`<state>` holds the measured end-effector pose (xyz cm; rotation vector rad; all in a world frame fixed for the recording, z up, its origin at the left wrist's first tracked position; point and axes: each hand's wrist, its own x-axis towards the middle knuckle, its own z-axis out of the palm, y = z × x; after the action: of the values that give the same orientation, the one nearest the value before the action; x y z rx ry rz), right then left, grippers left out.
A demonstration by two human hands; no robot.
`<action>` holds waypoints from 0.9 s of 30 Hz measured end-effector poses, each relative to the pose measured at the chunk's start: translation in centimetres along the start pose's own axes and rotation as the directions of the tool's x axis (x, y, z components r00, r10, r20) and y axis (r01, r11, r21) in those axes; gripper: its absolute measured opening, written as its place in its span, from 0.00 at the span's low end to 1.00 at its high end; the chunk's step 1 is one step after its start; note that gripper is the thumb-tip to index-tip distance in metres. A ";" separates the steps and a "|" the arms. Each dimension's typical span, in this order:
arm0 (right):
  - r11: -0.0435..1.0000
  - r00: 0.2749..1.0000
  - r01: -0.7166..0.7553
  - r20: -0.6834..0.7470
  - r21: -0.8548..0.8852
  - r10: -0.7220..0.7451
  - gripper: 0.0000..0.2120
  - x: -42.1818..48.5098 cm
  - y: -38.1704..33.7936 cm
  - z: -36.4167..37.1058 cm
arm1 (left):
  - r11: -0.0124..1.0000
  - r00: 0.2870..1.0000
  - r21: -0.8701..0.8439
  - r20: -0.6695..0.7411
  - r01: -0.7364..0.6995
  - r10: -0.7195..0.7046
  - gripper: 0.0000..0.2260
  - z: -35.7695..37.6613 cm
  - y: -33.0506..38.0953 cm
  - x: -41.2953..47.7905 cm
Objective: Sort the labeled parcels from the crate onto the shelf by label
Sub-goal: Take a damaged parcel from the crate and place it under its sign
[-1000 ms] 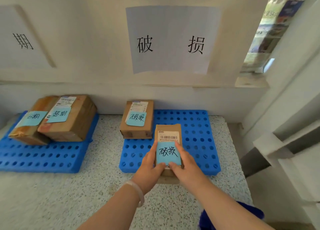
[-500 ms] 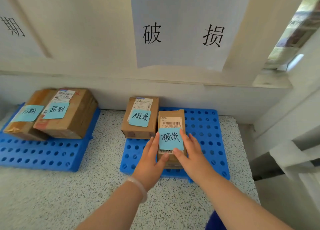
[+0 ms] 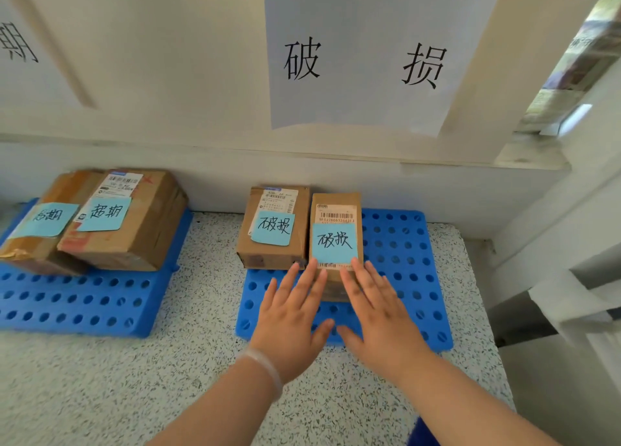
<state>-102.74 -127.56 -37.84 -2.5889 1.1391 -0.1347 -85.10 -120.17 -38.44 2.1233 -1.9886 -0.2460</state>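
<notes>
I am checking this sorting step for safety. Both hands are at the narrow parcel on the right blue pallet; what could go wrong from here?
1. Fingertips of the left hand and right hand lie at the lower edge of the blue note on the narrow parcel; a slide might peel it off.
2. This parcel sits close beside the neighbouring parcel; a crooked push could shift that one.

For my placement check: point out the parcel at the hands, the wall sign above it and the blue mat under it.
Narrow parcel [image 3: 333, 242], head view, its blue note.
Wall sign [image 3: 366, 59], head view, blank paper between characters.
Blue perforated mat [image 3: 396, 264], head view, bare right part.
</notes>
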 end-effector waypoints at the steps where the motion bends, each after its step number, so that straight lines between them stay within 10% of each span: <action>1: 1.000 0.999 0.004 0.032 -0.004 -0.004 0.41 1.0 0.2 -0.5 | 1.000 0.999 0.015 0.040 0.016 -0.017 0.32 -0.5 -0.3 0.8; 12: 0.995 0.985 -0.001 0.174 -0.098 0.018 0.49 5.5 0.1 -2.9 | 0.986 0.979 0.131 0.161 0.107 -0.128 0.38 -2.8 -1.1 4.9; 27: 0.972 0.972 -0.232 -0.046 -0.040 0.230 0.44 -13.6 -2.4 -3.0 | 0.996 0.989 0.048 0.130 -0.076 0.069 0.35 -3.6 8.0 -6.3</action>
<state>-110.94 -116.76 -33.70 -2.4779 1.4642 -0.1112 -92.20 -114.17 -32.94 2.1110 -2.1628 -0.3288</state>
